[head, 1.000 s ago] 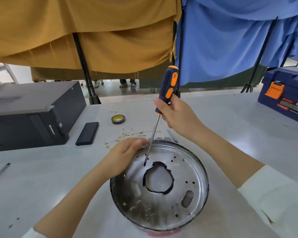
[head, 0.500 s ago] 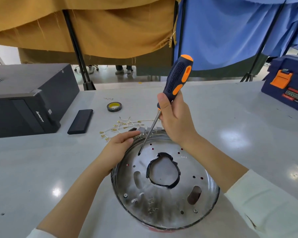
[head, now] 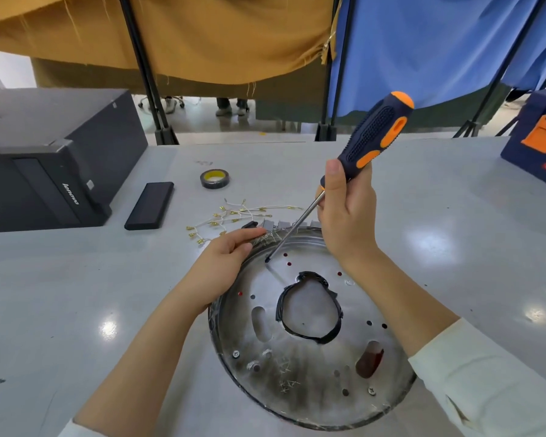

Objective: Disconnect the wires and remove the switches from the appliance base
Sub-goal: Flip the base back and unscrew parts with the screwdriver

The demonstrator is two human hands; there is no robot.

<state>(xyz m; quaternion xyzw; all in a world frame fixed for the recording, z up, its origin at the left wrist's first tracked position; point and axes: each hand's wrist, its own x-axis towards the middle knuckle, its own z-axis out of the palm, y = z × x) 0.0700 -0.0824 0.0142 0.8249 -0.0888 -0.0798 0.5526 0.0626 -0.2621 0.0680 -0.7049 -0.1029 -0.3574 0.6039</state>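
Blue toolbox [head: 539, 143] cut off at right edge

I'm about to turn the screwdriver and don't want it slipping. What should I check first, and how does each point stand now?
1. Right hand grips the screwdriver handle: ok.
2. Screwdriver tip sits on the metal base near its far rim: ok.
3. Tip seated in a screw head: cannot tell, too small.
4. Left hand holds the base's far-left rim steady: ok.
5. Loose wires lie on the table beyond the base, away from the tip: ok.
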